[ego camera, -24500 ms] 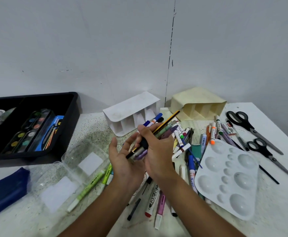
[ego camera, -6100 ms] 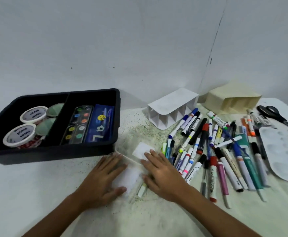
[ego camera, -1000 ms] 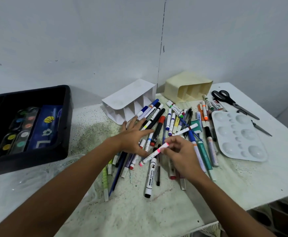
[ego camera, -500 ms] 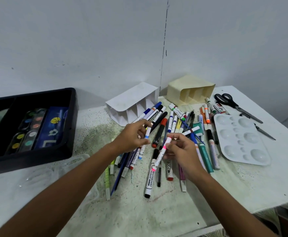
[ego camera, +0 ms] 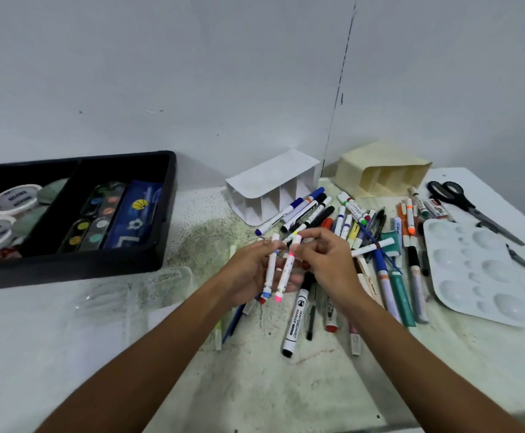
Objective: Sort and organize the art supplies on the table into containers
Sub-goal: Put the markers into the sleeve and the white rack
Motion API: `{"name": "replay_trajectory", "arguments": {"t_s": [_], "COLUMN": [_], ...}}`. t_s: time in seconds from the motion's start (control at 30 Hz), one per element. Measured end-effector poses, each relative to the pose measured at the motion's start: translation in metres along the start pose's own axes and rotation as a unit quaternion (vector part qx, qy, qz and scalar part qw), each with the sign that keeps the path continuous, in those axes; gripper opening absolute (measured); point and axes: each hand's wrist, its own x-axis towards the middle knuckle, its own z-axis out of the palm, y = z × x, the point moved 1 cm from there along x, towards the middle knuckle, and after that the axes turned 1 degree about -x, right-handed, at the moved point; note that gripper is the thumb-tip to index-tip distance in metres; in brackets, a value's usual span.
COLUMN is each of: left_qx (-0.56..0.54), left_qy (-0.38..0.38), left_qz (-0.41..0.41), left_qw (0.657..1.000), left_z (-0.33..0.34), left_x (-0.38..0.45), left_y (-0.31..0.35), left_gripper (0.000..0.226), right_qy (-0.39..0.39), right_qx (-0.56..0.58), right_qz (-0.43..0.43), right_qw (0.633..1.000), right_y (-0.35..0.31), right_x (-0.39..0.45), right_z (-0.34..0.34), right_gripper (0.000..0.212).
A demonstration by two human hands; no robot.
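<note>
A heap of markers and pens [ego camera: 364, 245] lies spread across the middle of the table. Above its near left part, my left hand [ego camera: 248, 276] holds a white marker with a blue end [ego camera: 269, 270], and a red-tipped one shows beneath it. My right hand [ego camera: 326, 260] pinches the top of a white marker with a pink end [ego camera: 286, 270], set beside the blue one against my left palm. A white divided holder [ego camera: 270, 185] and a cream divided holder [ego camera: 383, 170] lie on their sides at the back.
A black tray [ego camera: 164, 214] at left holds paint tubs, watercolour sets and a blue case. A clear plastic box [ego camera: 136, 295] lies in front of it. A white palette [ego camera: 476, 270] and two scissors [ego camera: 470, 207] sit at right. A whiteboard marker [ego camera: 297, 320] lies near the hands.
Both hands have lifted off the marker heap and come together. The pink-ended marker has moved from my right hand alone to lie against my left palm beside the blue-ended one.
</note>
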Motion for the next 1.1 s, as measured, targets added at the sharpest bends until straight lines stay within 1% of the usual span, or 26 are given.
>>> {"name": "replay_trajectory", "arguments": {"t_s": [0.1,0.13,0.17,0.2,0.23,0.27,0.3,0.37,0.43,0.53,0.57,0.6,0.63,0.67,0.7,0.73,0.77,0.83,0.87,1.0,1.07,1.1], "left_qx": [0.004,-0.002,-0.012,-0.025,-0.037,-0.045,-0.047,-0.049,-0.052,-0.051,-0.049,-0.048,-0.047,-0.045,-0.041,-0.036,-0.032,-0.034,-0.038,-0.058,-0.038,-0.034], "left_qy": [0.024,0.039,0.059,0.078,0.092,0.103,0.111,0.124,0.135,0.139,0.141,0.144,0.148,0.151,0.153,0.155,0.159,0.159,0.149,0.081,0.086,0.100], "left_qz": [0.014,0.019,0.024,0.028,0.032,0.037,0.041,0.046,0.048,0.053,0.052,0.052,0.052,0.051,0.051,0.048,0.044,0.031,0.025,0.004,0.017,0.019], "left_qw": [1.000,0.999,0.998,0.996,0.995,0.993,0.992,0.990,0.988,0.988,0.987,0.987,0.987,0.986,0.986,0.986,0.986,0.986,0.988,0.995,0.995,0.994], "left_z": [-0.006,-0.010,-0.014,-0.019,-0.023,-0.028,-0.031,-0.038,-0.042,-0.044,-0.043,-0.043,-0.042,-0.041,-0.040,-0.040,-0.038,-0.034,-0.031,-0.018,-0.015,-0.016], "left_x": [-0.005,-0.007,-0.009,-0.011,-0.013,-0.015,-0.017,-0.020,-0.022,-0.026,-0.027,-0.027,-0.027,-0.027,-0.026,-0.025,-0.024,-0.022,-0.022,-0.022,-0.021,-0.020], "left_y": [-0.001,-0.001,-0.001,0.000,0.001,0.003,0.003,0.005,0.006,0.006,0.006,0.005,0.005,0.005,0.004,0.003,0.003,0.002,0.001,-0.001,-0.003,-0.004], "left_gripper": [0.014,0.010,0.009,0.010,0.013,0.016,0.018,0.021,0.022,0.025,0.026,0.026,0.026,0.025,0.025,0.023,0.023,0.023,0.023,0.020,0.015,0.013], "right_qy": [-0.005,-0.002,-0.008,-0.024,-0.045,-0.061,-0.072,-0.084,-0.090,-0.094,-0.090,-0.088,-0.090,-0.100,-0.105,-0.102,-0.101,-0.107,-0.109,-0.111,-0.098,-0.073], "right_qx": [-0.055,-0.118,-0.227,-0.355,-0.462,-0.535,-0.576,-0.607,-0.614,-0.594,-0.579,-0.542,-0.469,-0.374,-0.288,-0.222,-0.169,-0.088,-0.069,-0.062,-0.077,-0.094], "right_qz": [-0.008,-0.020,-0.036,-0.049,-0.053,-0.056,-0.058,-0.063,-0.051,-0.026,-0.026,-0.028,-0.024,-0.017,-0.012,-0.008,0.000,0.031,0.040,0.009,-0.003,-0.012], "right_qw": [0.998,0.993,0.973,0.933,0.884,0.841,0.812,0.788,0.782,0.798,0.810,0.835,0.878,0.922,0.952,0.970,0.980,0.990,0.991,0.992,0.992,0.993], "right_y": [0.006,0.009,0.013,0.016,0.018,0.019,0.019,0.019,0.020,0.020,0.018,0.015,0.012,0.010,0.007,0.005,0.003,-0.001,-0.002,-0.002,-0.001,-0.001], "right_x": [0.012,0.016,0.018,0.019,0.018,0.015,0.013,0.010,0.011,0.013,0.013,0.014,0.014,0.016,0.018,0.020,0.022,0.024,0.025,0.025,0.032,0.038], "right_z": [0.004,0.004,0.003,0.002,0.003,0.005,0.009,0.017,0.022,0.022,0.020,0.019,0.017,0.015,0.013,0.010,0.006,0.004,0.006,0.018,0.019,0.016], "right_gripper": [0.011,0.009,0.010,0.020,0.033,0.046,0.057,0.067,0.066,0.067,0.065,0.059,0.047,0.034,0.026,0.022,0.019,0.016,0.015,0.019,0.020,0.017]}}
